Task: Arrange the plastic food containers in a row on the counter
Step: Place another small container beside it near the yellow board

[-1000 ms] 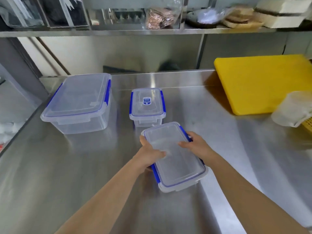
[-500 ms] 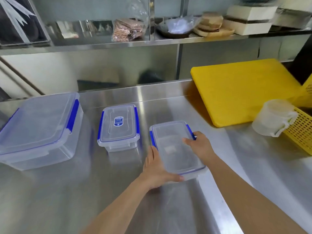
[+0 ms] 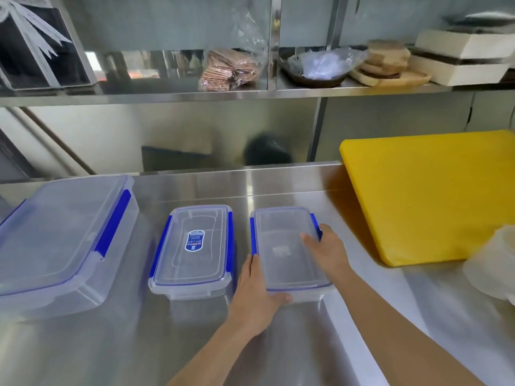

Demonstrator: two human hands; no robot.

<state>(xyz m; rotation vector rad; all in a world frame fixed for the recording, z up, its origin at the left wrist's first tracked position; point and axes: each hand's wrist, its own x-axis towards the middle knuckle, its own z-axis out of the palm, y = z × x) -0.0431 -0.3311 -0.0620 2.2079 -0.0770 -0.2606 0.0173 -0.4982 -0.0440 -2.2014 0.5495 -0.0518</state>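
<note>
Three clear plastic containers with blue clips stand side by side on the steel counter [image 3: 278, 185]. The large container [image 3: 61, 240] is at the left. A medium container [image 3: 192, 252] with a blue label on its lid stands in the middle. To its right is a flat container [image 3: 284, 246]. My left hand [image 3: 256, 293] grips its near left corner, thumb under the front edge. My right hand [image 3: 326, 246] rests on its right side, fingers over the lid.
A thick yellow cutting board [image 3: 434, 190] lies to the right of the flat container. A translucent white jug [image 3: 493, 263] sits at the right edge. A steel shelf [image 3: 250, 93] above holds bagged items, a bowl, wooden boards and boxes.
The flat container has moved away from me and straightened, now standing in line beside the labelled one. Both hands stayed on it. The camera shifted closer and to the right.
</note>
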